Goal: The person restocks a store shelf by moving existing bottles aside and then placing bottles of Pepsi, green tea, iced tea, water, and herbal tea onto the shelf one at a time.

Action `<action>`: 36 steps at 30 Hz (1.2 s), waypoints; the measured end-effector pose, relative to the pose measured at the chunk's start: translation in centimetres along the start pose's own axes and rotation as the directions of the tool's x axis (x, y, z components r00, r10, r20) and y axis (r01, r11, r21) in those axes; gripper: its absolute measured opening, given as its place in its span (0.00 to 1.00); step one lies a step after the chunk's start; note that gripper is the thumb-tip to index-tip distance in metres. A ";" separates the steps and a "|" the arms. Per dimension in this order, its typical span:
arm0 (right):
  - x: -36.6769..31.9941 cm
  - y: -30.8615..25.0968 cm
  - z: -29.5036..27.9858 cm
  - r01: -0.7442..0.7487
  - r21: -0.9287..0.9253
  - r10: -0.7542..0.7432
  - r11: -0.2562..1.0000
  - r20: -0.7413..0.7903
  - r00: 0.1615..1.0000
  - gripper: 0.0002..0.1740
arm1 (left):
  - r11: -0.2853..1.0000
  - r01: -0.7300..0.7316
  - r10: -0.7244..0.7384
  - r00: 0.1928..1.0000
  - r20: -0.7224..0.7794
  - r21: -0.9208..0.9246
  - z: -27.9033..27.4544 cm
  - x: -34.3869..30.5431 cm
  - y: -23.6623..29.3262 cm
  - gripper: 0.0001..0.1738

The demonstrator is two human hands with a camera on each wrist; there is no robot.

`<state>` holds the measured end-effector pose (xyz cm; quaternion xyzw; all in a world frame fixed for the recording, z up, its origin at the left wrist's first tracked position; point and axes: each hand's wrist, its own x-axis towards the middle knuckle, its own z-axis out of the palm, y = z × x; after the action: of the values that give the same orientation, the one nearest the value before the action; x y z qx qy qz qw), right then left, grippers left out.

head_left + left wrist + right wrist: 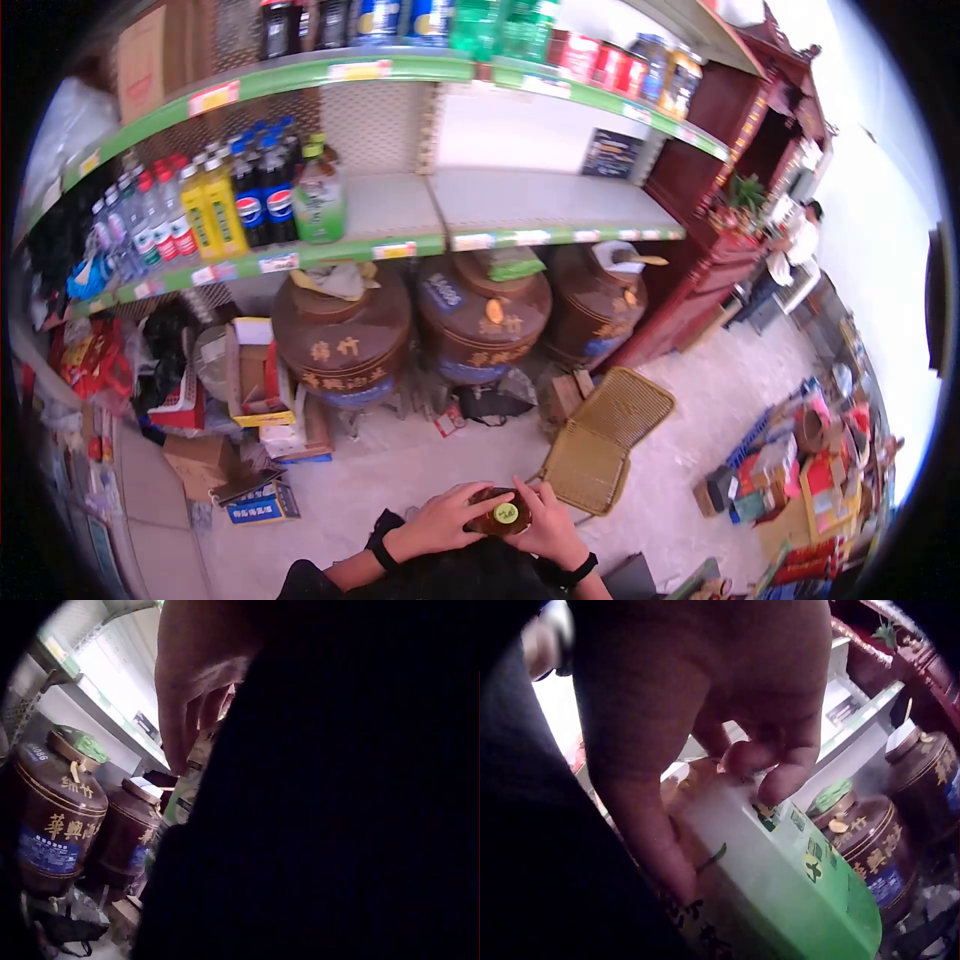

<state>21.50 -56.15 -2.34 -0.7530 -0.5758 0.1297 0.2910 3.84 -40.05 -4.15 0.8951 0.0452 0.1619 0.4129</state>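
Note:
In the head view a bottle with a light green cap [506, 513] is held upright close to the body at the bottom centre. The left hand [440, 522] grips its left side, and the right hand [548, 524] grips its right side. The right wrist view shows the right hand [735, 712] with thumb and fingers curled round the upper part of the bottle, whose label [795, 877] is white and green. In the left wrist view the left hand [191, 682] has its fingers bent down beside the bottle [184, 799]; dark cloth hides most of that view.
A shelf [345, 250] with several drink bottles stands ahead, and cans line the shelf above. Below are large brown jars [345, 345]. A woven chair [600, 440] is right of the hands. Boxes [262, 503] lie on the floor at left; piled goods [800, 470] stand at right.

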 end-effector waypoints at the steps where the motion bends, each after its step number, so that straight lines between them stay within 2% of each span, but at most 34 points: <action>1: 1.6 -0.3 0.6 0.015 -0.006 -0.015 1.000 0.024 1.000 0.47 | 0.999 0.016 -0.016 1.000 -0.021 0.027 -1.0 -0.1 -0.3 0.45; 8: 13.2 -1.7 2.6 0.252 0.049 -0.257 0.966 0.138 0.957 0.44 | 0.973 0.141 -0.074 0.942 -0.328 0.184 -6.4 -0.3 -3.2 0.46; 10: 17.0 -2.6 2.6 0.336 0.102 -0.345 0.936 0.092 0.934 0.44 | 0.954 0.151 -0.028 0.904 -0.427 0.258 -8.3 0.7 -4.0 0.46; 12: 21.2 -2.9 2.5 0.431 0.146 -0.439 0.890 0.022 0.898 0.45 | 0.937 0.176 -0.019 0.889 -0.458 0.303 -11.2 2.2 -4.6 0.44; 14: 25.2 -3.7 1.7 0.443 0.166 -0.452 0.881 0.017 0.892 0.45 | 0.912 0.187 0.019 0.869 -0.494 0.365 -14.2 4.2 -5.0 0.42; 17: 31.9 -4.6 -0.2 0.620 0.110 -0.607 0.777 -0.127 0.784 0.45 | 0.871 0.188 0.098 0.839 -0.535 0.454 -19.1 7.8 -5.1 0.40; 19: 36.0 -5.4 -1.9 0.691 0.095 -0.663 0.716 -0.217 0.717 0.46 | 0.849 0.173 0.164 0.812 -0.560 0.499 -22.2 10.4 -5.3 0.40; 20: 37.8 -5.5 -2.6 0.689 0.094 -0.657 0.719 -0.234 0.717 0.47 | 0.834 0.170 0.194 0.800 -0.568 0.525 -23.6 11.8 -5.8 0.39; 22: 42.0 -5.7 -3.8 0.751 0.045 -0.705 0.658 -0.313 0.636 0.47 | 0.807 0.157 0.249 0.783 -0.570 0.569 -26.0 14.3 -7.1 0.38; 23: 43.6 -6.0 -4.6 0.745 0.016 -0.702 0.667 -0.320 0.636 0.46 | 0.780 0.160 0.281 0.775 -0.567 0.605 -26.8 15.4 -8.6 0.37; 24: 44.9 -5.9 -5.1 0.686 0.039 -0.655 0.727 -0.261 0.709 0.46 | 0.798 0.197 0.251 0.750 -0.612 0.569 -27.5 16.5 -9.0 0.38; 26: 48.7 -5.9 -5.7 0.737 -0.028 -0.699 0.675 -0.342 0.628 0.45 | 0.831 0.274 0.184 0.686 -0.704 0.484 -28.3 18.4 -9.8 0.39; 28: 52.1 -5.7 -6.6 0.743 -0.012 -0.701 0.669 -0.342 0.626 0.43 | 0.833 0.328 0.105 0.698 -0.709 0.445 -28.6 19.6 -11.2 0.44; 30: 55.3 -5.0 -6.6 0.704 0.016 -0.667 0.710 -0.306 0.679 0.44 | 0.859 0.347 0.031 0.698 -0.715 0.377 -28.6 20.5 -12.5 0.46; 33: 58.8 -5.1 -6.7 0.632 -0.002 -0.612 0.775 -0.252 0.749 0.48 | 0.841 0.341 0.038 0.736 -0.676 0.419 -28.6 21.7 -14.7 0.46; 36: 62.2 -5.0 -6.2 0.613 0.011 -0.604 0.790 -0.162 0.780 0.49 | 0.898 0.348 -0.138 0.803 -0.580 0.268 -29.5 23.2 -15.4 0.42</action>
<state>39.74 1.56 14.24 -0.5248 -0.7599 -0.0100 0.3834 16.91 -3.59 7.94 0.8576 0.3066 0.3440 0.2284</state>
